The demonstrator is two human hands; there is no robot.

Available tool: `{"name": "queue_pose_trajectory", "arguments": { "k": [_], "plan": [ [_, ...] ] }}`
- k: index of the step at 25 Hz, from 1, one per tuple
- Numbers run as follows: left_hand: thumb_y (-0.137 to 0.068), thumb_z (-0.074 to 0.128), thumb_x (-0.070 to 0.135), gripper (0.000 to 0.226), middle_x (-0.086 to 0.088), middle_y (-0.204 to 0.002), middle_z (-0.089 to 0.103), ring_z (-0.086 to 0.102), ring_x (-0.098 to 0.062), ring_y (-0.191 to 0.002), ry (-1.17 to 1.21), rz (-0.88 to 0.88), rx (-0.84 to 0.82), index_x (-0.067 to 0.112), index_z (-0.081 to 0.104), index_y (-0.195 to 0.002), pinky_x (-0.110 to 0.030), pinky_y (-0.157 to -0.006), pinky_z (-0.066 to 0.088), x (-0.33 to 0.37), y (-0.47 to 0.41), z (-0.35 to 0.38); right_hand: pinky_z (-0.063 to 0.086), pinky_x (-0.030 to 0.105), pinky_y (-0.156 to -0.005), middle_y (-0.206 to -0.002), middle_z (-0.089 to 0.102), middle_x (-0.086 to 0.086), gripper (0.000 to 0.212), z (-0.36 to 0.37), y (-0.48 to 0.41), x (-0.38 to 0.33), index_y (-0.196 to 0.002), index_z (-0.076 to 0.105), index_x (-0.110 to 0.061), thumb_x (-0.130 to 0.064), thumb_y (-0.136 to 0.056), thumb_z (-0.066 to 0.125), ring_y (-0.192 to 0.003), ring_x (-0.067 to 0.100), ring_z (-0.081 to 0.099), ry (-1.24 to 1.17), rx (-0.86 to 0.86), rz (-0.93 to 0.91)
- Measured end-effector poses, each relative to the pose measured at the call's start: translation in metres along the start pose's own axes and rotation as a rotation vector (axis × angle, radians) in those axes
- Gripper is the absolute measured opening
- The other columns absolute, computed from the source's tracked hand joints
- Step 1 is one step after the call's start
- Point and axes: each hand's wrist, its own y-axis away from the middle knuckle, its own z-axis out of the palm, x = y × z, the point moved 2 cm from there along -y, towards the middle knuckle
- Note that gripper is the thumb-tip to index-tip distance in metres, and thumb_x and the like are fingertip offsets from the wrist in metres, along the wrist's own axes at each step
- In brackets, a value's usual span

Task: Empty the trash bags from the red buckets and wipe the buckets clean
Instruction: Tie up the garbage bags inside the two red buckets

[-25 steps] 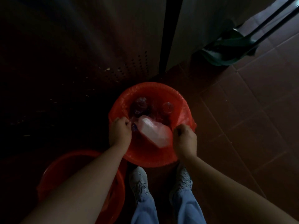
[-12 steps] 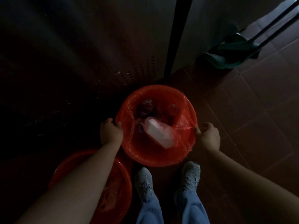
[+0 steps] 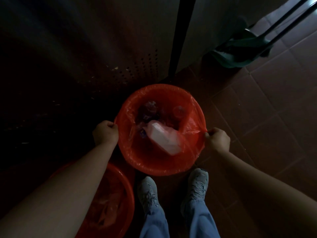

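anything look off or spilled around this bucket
Nothing looks spilled. The one thing askew is the trash bag: its right edge is off the bucket rim, stretched taut to the right hand. The left side is too dark to judge.

both hands (image 3: pixel 105 133) (image 3: pixel 217 140) pinching the red trash bag (image 3: pixel 190 133) at the bucket (image 3: pixel 154 167) rim

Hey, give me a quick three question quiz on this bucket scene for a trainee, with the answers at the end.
1. True or false: the left hand and right hand grip the trash bag at opposite sides of the red bucket.
2. Where is the second bucket? A under the left forearm; B on a shelf; C inside the first.
3. Has the bag been lifted out?
Key: 1 true; 2 A; 3 no, it lines the bucket.
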Motion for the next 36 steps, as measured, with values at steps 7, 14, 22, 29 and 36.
{"name": "queue_pose_trajectory", "arguments": {
  "k": [7, 14, 22, 29, 36],
  "plan": [
    [-0.096, 0.061, 0.025, 0.011, -0.003, -0.101, 0.068, 0.065, -0.022, -0.09, 0.251, -0.073, -0.113, 0.018, 0.067, -0.101, -0.036, -0.078, 0.055, 0.016, 0.012, -0.005, 0.036, 0.017, -0.054, -0.085, 0.058, -0.005, 0.007, -0.013, 0.022, -0.014, -0.097, 0.057, -0.017, -0.018, -0.103, 0.054, -0.07, 0.003, 0.053, -0.146, 0.008, -0.005],
    [-0.096, 0.06, 0.023, 0.008, -0.006, -0.098, 0.07, 0.068, -0.027, -0.091, 0.273, -0.102, -0.214, 0.02, 0.067, -0.095, -0.045, -0.086, 0.059, 0.016, 0.036, -0.008, 0.05, 0.026, -0.062, -0.1, 0.064, 0.001, 0.005, -0.016, 0.045, -0.03, -0.103, 0.06, -0.02, -0.019, -0.102, 0.055, -0.081, 0.013, 0.064, -0.223, -0.138, -0.066],
    [-0.091, 0.067, 0.028, 0.037, -0.01, -0.116, 0.071, 0.065, -0.03, -0.11, -0.046, -0.048, -0.235, 0.01, 0.063, -0.123, -0.039, -0.097, 0.05, -0.018, 0.071, 0.005, 0.046, 0.021, -0.062, -0.127, 0.063, 0.006, 0.045, -0.011, 0.059, 0.009, -0.138, 0.052, -0.013, -0.029, -0.098, 0.065, -0.093, 0.014, 0.063, -0.002, -0.169, 0.04],
    [-0.092, 0.065, 0.042, 0.039, -0.016, -0.111, 0.071, 0.067, -0.035, -0.106, -0.334, -0.127, -0.348, 0.009, 0.071, -0.111, -0.034, -0.083, 0.053, -0.037, 0.106, 0.04, 0.05, 0.032, -0.06, -0.089, 0.068, 0.009, 0.034, 0.032, 0.065, 0.044, -0.099, 0.065, -0.008, -0.041, -0.101, 0.057, -0.074, 0.021, 0.066, 0.123, -0.222, 0.212],
    [-0.101, 0.052, 0.031, 0.033, -0.021, -0.12, 0.066, 0.063, -0.039, -0.113, -0.417, -0.062, -0.343, 0.008, 0.067, -0.119, -0.04, -0.09, 0.051, -0.036, 0.11, 0.047, 0.038, 0.023, -0.046, -0.084, 0.062, 0.003, 0.023, 0.041, 0.075, 0.034, -0.1, 0.064, -0.013, -0.024, -0.106, 0.045, -0.064, 0.009, 0.054, 0.138, -0.19, 0.15]
  ]
}}
